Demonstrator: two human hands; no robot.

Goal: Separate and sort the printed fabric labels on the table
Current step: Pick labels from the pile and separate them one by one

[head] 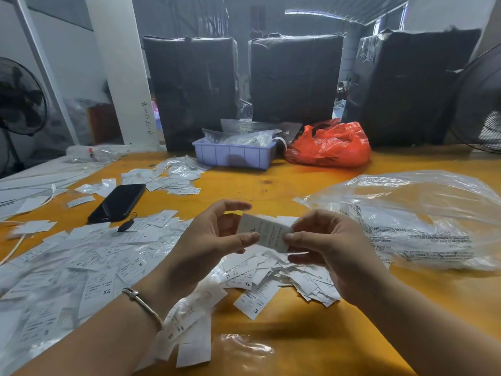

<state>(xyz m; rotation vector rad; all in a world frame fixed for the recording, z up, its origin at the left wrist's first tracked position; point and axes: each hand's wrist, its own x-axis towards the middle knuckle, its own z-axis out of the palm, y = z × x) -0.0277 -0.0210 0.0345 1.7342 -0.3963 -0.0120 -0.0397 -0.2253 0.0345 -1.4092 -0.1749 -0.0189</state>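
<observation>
At the centre of the frame both hands hold one white fabric label (pixel 267 233) above the bench (pixel 284 185), a small flat rectangle with fine dark print too blurred to read. The left hand (pixel 214 234) has its grip clamped on the label's left edge, thumb over curled fingers; the right hand (pixel 322 240) pinches the right edge the same way. A thin metal bangle (pixel 142 303) circles the left wrist. Below and to the lower left, loose labels (pixel 95 267) lie in an overlapping heap, thin and limp, some showing size letters such as XS, S and XL. The bench top is smooth and orange-yellow. A glossy black phone (pixel 118 202) lies at centre left. At right sits a crinkled clear plastic bag (pixel 423 213) with printed text; at upper centre, a ribbed lavender plastic tray (pixel 234 156) and a wrinkled red bag (pixel 329 145).
</observation>
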